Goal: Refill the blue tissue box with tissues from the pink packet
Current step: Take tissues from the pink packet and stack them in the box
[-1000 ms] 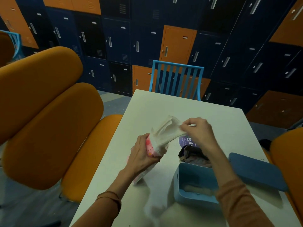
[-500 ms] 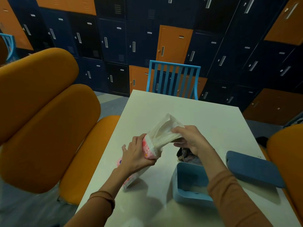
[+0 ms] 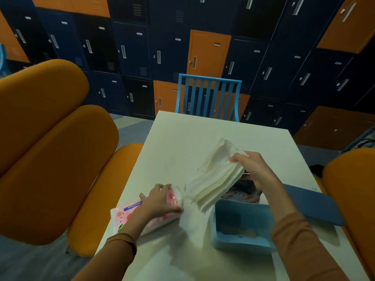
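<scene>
The pink packet (image 3: 129, 214) lies on the white table (image 3: 182, 142) at the near left, and my left hand (image 3: 160, 201) grips its open end. My right hand (image 3: 255, 169) holds a thick stack of white tissues (image 3: 215, 179) in the air, clear of the packet and slanting down toward the blue tissue box (image 3: 241, 240). The box stands open on the table at the near right, with something pale lying on its floor. Its blue lid (image 3: 312, 203) lies flat just right of it, partly behind my right forearm.
A crumpled dark cloth (image 3: 243, 190) lies just behind the box. Orange chairs (image 3: 50, 159) flank the table on the left and right, and a blue slatted chair (image 3: 209, 96) stands at the far end. Lockers fill the wall behind.
My right hand has pulled the tissue stack out of the packet and up to the right. My left hand has lowered the packet onto the table.
</scene>
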{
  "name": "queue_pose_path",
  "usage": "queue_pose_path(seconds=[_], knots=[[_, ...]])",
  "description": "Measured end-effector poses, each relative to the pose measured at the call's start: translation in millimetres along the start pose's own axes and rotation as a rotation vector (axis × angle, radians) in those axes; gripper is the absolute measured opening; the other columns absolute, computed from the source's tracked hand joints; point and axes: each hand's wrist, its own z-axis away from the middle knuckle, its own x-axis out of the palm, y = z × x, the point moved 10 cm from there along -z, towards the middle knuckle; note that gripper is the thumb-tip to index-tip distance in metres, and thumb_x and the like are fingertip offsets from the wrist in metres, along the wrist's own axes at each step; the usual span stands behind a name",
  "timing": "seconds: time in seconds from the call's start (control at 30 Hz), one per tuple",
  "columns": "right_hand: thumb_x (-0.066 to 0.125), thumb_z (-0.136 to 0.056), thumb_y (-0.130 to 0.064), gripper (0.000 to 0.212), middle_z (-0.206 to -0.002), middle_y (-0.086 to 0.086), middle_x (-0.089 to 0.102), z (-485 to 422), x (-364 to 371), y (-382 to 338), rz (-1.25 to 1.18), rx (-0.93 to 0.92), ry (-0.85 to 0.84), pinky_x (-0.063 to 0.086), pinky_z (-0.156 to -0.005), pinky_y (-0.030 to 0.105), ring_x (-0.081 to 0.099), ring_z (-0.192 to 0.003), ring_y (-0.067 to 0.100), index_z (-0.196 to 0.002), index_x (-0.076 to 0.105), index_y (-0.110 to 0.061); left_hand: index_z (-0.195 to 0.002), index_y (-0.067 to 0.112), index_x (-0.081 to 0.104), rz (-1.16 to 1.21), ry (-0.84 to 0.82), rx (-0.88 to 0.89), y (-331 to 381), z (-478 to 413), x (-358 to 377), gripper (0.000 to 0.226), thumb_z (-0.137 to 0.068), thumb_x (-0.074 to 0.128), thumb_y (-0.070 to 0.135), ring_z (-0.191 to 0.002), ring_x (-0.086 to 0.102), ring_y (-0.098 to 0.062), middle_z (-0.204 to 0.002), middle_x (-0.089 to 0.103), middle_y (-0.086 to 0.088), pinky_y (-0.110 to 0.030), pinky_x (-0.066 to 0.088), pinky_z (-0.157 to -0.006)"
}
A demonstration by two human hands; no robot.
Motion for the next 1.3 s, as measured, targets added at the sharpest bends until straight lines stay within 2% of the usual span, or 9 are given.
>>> queue_pose_path(seconds=[0.13,0.23,0.4,0.57,0.67,0.73,0.87,1.1,1.3], knots=[[0.062,-0.08,-0.018,0.015,-0.102,0.016,0.067,1.3,7.8,-1.9,0.135,-0.034,-0.058,0.049,-0.088,0.044,0.062,-0.097,0.032,-0.09,0.068,-0.009,-0.14,0.026,0.043,0.606,0.295,0.155,50.8,15.6,-71.5,0.073,-0.079,0.062,0.062,-0.126,0.045,-0.015,-0.143,0.046,-0.001,-0.033,0.039,-0.099],[0.061,-0.08,-0.016,0.016,-0.1,0.018,0.068,6.5,22.4,-7.6,0.179,-0.061,-0.146,0.052,-0.082,0.041,0.064,-0.091,0.031,-0.092,0.069,-0.007,-0.144,0.03,0.035,0.837,0.148,0.234,101.1,27.6,-83.9,0.085,-0.071,0.059,0.067,-0.123,0.049,-0.016,-0.136,0.047,0.006,-0.029,0.041,-0.093],[0.059,-0.08,-0.011,0.021,-0.094,0.017,0.065,11.9,37.4,-5.7,0.036,-0.028,-0.29,0.053,-0.08,0.043,0.061,-0.086,0.03,-0.099,0.066,-0.005,-0.118,0.025,0.061,0.788,-0.091,0.328,130.2,35.3,-63.7,0.054,-0.076,0.065,0.059,-0.094,0.066,-0.014,-0.107,0.067,0.001,-0.033,0.055,-0.087],[0.058,-0.081,-0.029,0.022,-0.09,0.012,0.061,15.0,46.1,19.4,-0.377,0.106,-0.291,0.048,-0.073,0.039,0.058,-0.074,0.024,-0.094,0.059,-0.011,-0.106,-0.006,0.062,1.063,-0.102,0.198,107.2,32.5,-51.3,0.036,-0.092,0.059,0.027,-0.084,0.06,-0.025,-0.092,0.067,-0.013,-0.036,0.044,-0.077],[0.069,-0.076,-0.052,0.052,-0.105,0.005,0.069,23.2,68.5,34.6,-0.234,0.088,-0.246,0.055,-0.084,0.043,0.068,-0.092,0.022,-0.116,0.054,-0.021,-0.108,-0.002,0.064,1.048,-0.035,0.147,106.6,34.1,-48.9,0.032,-0.094,0.056,0.025,-0.085,0.062,-0.027,-0.096,0.069,-0.018,-0.038,0.048,-0.078],[0.079,-0.069,-0.042,0.064,-0.107,0.002,0.069,22.2,70.8,38.4,-0.168,0.048,-0.131,0.057,-0.079,0.042,0.069,-0.093,0.021,-0.122,0.05,-0.02,-0.108,0.002,0.065,1.022,-0.029,0.148,110.7,37.1,-49.5,0.027,-0.096,0.055,0.024,-0.084,0.066,-0.023,-0.099,0.071,-0.015,-0.04,0.053,-0.08],[0.066,-0.081,-0.007,0.035,-0.102,0.011,0.069,18.7,53.6,41.1,-0.27,0.088,-0.041,0.054,-0.081,0.048,0.067,-0.092,0.03,-0.115,0.057,-0.009,-0.11,0.007,0.066,1.069,-0.051,0.086,94.3,39.7,-47.3,0.022,-0.096,0.054,0.019,-0.085,0.066,-0.019,-0.108,0.07,-0.012,-0.037,0.053,-0.082],[0.058,-0.085,-0.001,0.024,-0.102,0.012,0.066,19.8,59.9,43.0,-0.476,0.139,-0.095,0.05,-0.076,0.042,0.061,-0.094,0.03,-0.107,0.059,-0.009,-0.108,0.015,0.067,1.1,-0.127,-0.022,87.8,49.8,-28.9,0.044,-0.086,0.06,0.053,-0.085,0.068,-0.018,-0.104,0.072,-0.004,-0.028,0.055,-0.073],[0.061,-0.079,-0.026,0.029,-0.076,0.008,0.057,20.4,44.6,43.3,-0.44,0.179,-0.169,0.045,-0.051,0.03,0.054,-0.063,0.023,-0.1,0.056,-0.007,-0.11,0.007,0.066,1.091,-0.138,0.035,80.6,50.3,-45.4,0.032,-0.088,0.067,0.03,-0.095,0.069,-0.03,-0.108,0.071,-0.014,-0.045,0.053,-0.093]])
